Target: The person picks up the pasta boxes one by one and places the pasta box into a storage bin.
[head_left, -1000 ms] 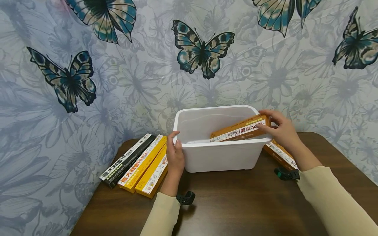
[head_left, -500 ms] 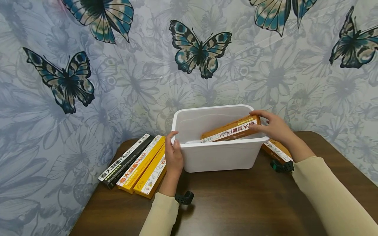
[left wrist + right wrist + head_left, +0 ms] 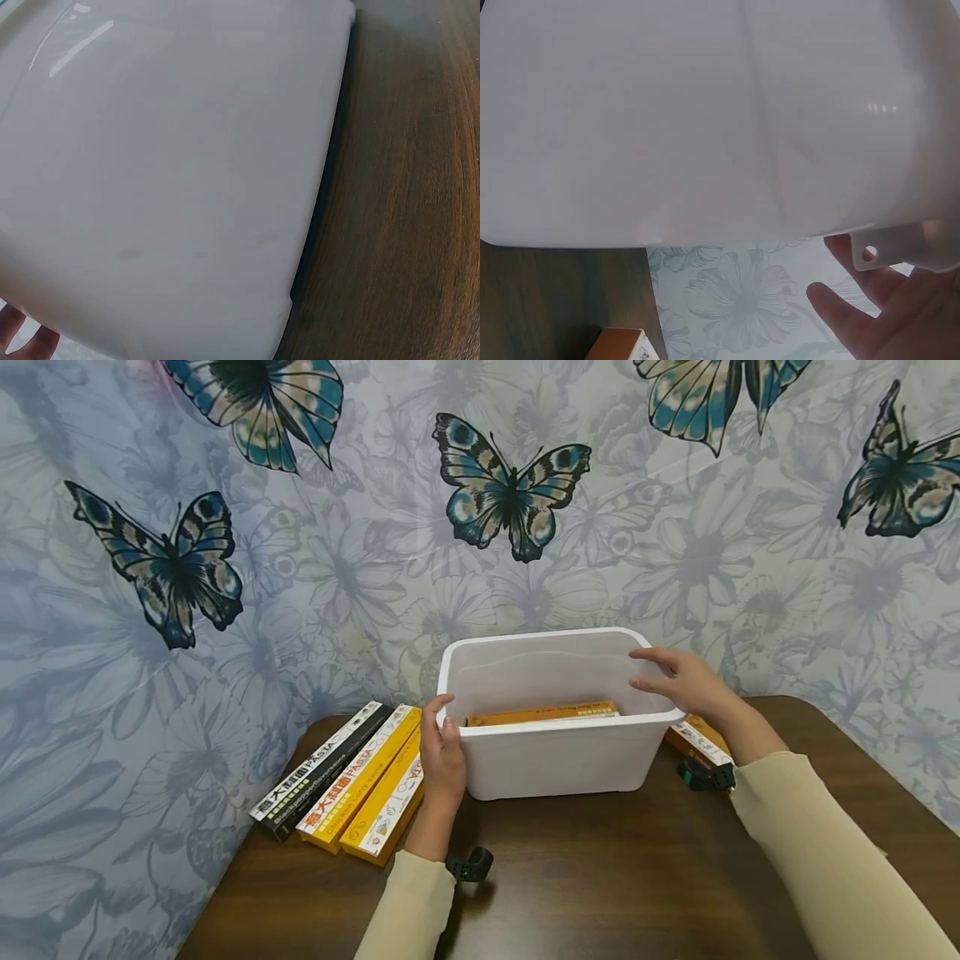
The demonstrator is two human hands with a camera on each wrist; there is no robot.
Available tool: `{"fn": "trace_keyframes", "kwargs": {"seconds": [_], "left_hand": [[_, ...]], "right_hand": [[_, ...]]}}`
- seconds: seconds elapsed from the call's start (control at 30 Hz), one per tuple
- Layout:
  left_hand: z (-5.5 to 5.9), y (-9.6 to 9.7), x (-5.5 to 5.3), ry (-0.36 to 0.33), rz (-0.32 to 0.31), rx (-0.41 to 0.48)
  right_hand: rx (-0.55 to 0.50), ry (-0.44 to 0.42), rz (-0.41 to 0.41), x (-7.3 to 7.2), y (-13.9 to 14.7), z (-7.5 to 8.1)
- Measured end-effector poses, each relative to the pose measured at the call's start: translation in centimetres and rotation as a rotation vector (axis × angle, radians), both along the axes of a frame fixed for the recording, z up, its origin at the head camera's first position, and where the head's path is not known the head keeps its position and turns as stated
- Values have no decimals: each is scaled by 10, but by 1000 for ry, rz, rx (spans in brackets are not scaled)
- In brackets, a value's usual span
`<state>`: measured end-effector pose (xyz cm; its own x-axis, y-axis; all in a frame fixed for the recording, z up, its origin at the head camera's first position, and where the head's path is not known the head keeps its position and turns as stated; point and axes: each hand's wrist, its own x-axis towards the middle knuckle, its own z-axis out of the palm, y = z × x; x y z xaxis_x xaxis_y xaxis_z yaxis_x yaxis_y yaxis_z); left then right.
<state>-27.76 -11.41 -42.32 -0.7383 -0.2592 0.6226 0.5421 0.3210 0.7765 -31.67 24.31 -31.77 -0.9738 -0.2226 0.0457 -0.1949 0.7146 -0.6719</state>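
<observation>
A white plastic bin (image 3: 555,764) stands upright on the table, and its wall fills most of both wrist views. My left hand (image 3: 444,756) grips its left rim, thumb over the edge; a few fingertips (image 3: 39,345) show at the corner of the left wrist view. Inside the bin lies an orange pasta box (image 3: 543,714), its lower part hidden by the front wall. My right hand (image 3: 693,683) is at the right rim, fingers extended over the opening and holding nothing. In the right wrist view its fingers are spread beside the bin's handle tab (image 3: 889,247).
Left of the bin, a black pasta box (image 3: 322,768) and two yellow pasta boxes (image 3: 360,777) lie side by side. Another orange box (image 3: 701,739) lies to the right, partly behind my right wrist. The brown table (image 3: 585,877) meets a butterfly-patterned wall covering (image 3: 345,568).
The orange pasta box, earlier held slanted by my right hand, has slid left and down into the bin. My right hand has let go of it. The left hand keeps its grip on the rim.
</observation>
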Motion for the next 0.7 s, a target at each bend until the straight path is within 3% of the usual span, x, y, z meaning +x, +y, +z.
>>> {"fn": "trace_keyframes", "kwargs": {"seconds": [0.33, 0.57, 0.7], "left_hand": [[1, 2, 1, -15, -2, 0], [0, 2, 0, -5, 22, -7], [0, 3, 1, -6, 22, -12]], "right_hand": [[-68, 80, -57, 5, 2, -9], [-305, 131, -169, 13, 2, -23], [-347, 215, -181, 16, 4, -30]]}}
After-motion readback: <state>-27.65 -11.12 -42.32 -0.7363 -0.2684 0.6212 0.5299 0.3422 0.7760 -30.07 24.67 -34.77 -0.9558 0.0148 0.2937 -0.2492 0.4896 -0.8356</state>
